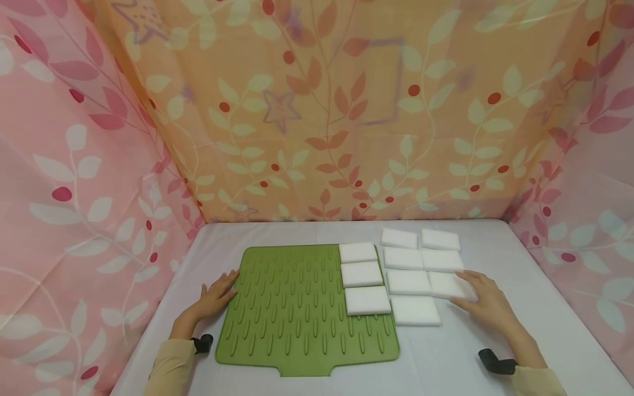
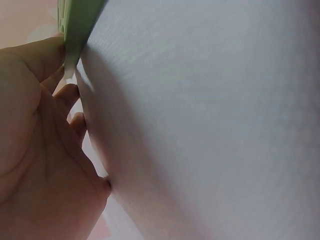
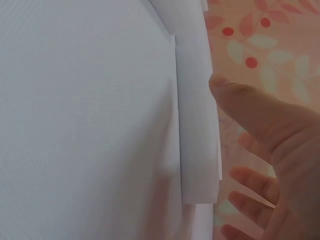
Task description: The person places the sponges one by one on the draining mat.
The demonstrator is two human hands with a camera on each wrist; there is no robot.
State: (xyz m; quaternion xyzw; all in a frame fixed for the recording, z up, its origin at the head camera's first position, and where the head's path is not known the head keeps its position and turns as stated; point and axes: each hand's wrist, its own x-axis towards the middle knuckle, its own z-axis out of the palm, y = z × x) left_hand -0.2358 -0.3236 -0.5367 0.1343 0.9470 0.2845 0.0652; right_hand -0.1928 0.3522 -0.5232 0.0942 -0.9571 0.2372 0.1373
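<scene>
A green ridged silicone mat [image 1: 284,291] lies flat on the white-covered table. My left hand [image 1: 214,300] rests at its left edge, fingers extended; in the left wrist view the thumb touches the mat's rim [image 2: 80,32]. On the mat's right side, three white sponge blocks [image 1: 367,301] form a column. My right hand [image 1: 482,301] is spread over the right end of another white sponge [image 1: 448,285] off the mat. The right wrist view has the thumb right at this sponge's edge [image 3: 196,125], the other fingers apart and loosely bent.
Several more white sponges [image 1: 415,311] lie in two columns just right of the mat. Patterned cloth walls [image 1: 317,110] enclose the table [image 1: 535,308] at the back and both sides. Black camera mounts [image 1: 495,363] sit at the wrists.
</scene>
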